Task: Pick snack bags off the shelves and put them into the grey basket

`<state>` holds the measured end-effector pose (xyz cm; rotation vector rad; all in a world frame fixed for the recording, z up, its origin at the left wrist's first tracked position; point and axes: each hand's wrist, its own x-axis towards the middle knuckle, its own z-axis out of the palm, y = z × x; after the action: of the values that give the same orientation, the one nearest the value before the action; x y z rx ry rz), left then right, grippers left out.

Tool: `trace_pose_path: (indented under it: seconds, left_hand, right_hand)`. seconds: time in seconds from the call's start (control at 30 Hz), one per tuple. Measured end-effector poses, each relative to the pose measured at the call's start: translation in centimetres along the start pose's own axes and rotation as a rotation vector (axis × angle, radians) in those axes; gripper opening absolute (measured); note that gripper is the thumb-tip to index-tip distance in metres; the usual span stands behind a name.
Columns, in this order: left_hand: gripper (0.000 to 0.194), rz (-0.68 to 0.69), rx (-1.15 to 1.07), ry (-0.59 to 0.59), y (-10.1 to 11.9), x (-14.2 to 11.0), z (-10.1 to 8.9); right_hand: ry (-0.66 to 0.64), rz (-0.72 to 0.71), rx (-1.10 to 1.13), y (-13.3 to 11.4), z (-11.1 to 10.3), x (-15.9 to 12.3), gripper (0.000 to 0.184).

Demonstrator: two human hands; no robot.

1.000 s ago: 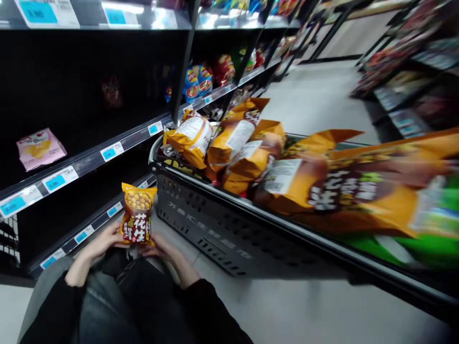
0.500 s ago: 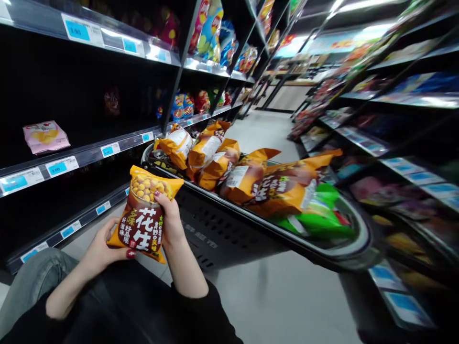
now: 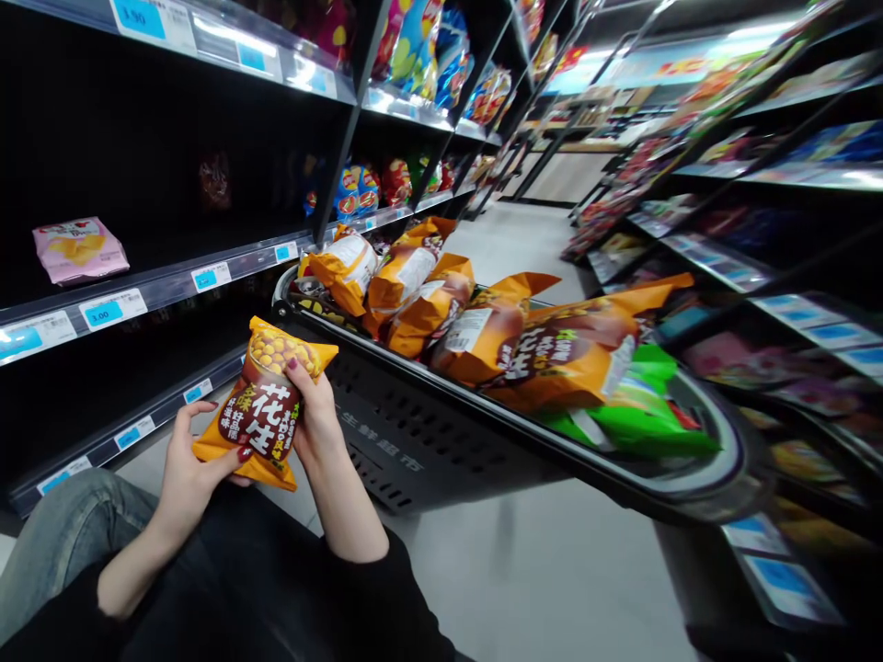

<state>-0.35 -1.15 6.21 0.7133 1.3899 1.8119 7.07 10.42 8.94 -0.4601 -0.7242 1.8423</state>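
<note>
A small orange and brown bag of peanuts is held up in front of my knees, its printed front facing me. My left hand grips its lower left side, thumb on the front. At the upper right edge my right hand pinches it, thumb over the pictured nuts; the other fingers are mostly hidden behind the bag. To the right stands a black shopping basket, heaped with several similar orange bags and a green packet.
On the left shelf lies a pink packet above price tags. Bags of chips fill shelves farther along. Another stocked shelf lines the right side, and pale floor runs down the aisle.
The bag of peanuts has shifted slightly left and tilted a little in my hands. My left fingers have lifted and spread somewhat at its left edge. The view has turned slightly.
</note>
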Motion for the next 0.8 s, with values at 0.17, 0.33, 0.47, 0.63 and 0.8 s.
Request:
trace_pose_path:
  seconds: [0.17,0.33,0.47,0.63,0.8]
  left_hand:
    - [0.063,-0.149,-0.106,0.018,-1.0,0.6,-0.1]
    - [0.045,-0.395,-0.199,-0.349,-2.4,0.5,-0.2]
    - [0.036,-0.301,-0.082,-0.368,-3.0,0.3,-0.1]
    - [0.023,-0.089,0.096,-0.219,-2.3,-0.4,0.4]
    - [0.017,0.159,0.328,-0.136,-2.4,-1.2,0.0]
  right_hand:
    - [0.097,-0.079,-0.072,0.1,-0.3,0.3,0.039]
    - [0.102,-0.079,-0.086,0.3,-0.3,0.2,0.039]
    - [0.058,-0.045,-0.094,0.5,0.2,-0.2,0.037]
    - [0.072,-0.060,-0.053,0.6,0.4,-0.4,0.035]
    - [0.056,-0.018,-0.037,0.9,0.5,-0.6,0.033]
